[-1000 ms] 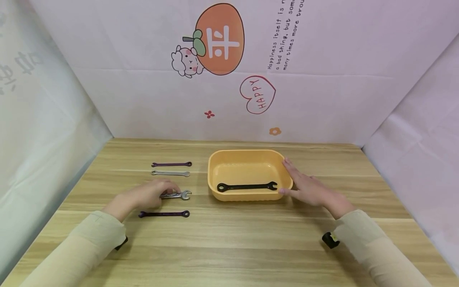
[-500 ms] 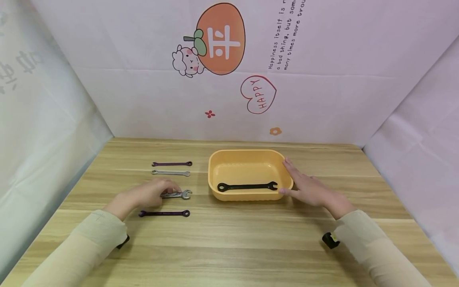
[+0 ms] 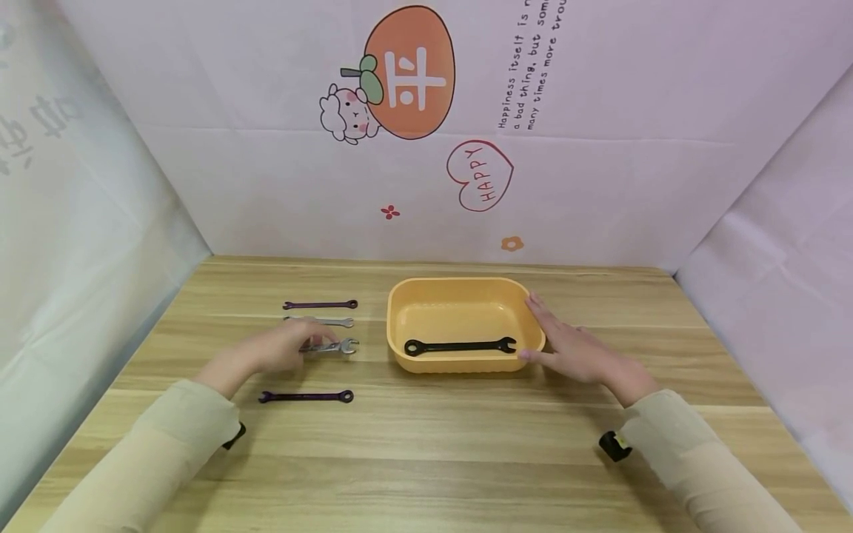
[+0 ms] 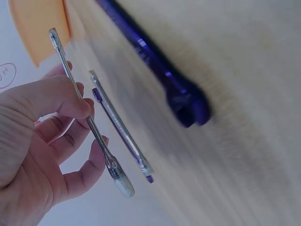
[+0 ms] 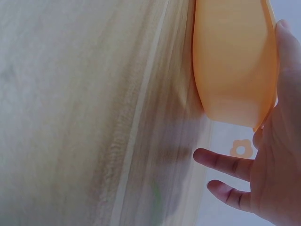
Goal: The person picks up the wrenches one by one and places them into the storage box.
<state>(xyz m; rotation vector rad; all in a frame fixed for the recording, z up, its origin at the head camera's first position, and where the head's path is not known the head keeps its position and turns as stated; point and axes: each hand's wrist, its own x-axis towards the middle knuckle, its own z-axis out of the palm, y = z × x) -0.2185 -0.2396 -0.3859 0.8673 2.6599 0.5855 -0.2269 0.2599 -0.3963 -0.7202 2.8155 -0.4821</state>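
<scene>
My left hand pinches a silver combination wrench between thumb and fingers. In the left wrist view that wrench is lifted off the table, its shaft under the thumb. Beyond it lie a thinner silver wrench, partly covered by the hand in the head view, and a small purple wrench. A larger purple wrench lies nearer the front. On the right, my right hand touches the end of a yellow plastic bin with thumb and fingers spread along its rim. Inside the bin is a black wrench.
The wood-grain table ends at a white printed backdrop behind the bin. White cloth walls stand at both sides. A small black device sits by the right sleeve.
My left hand has raised the silver wrench and carried it slightly away from the front, toward the thinner wrenches. The right hand and bin stay where they were.
</scene>
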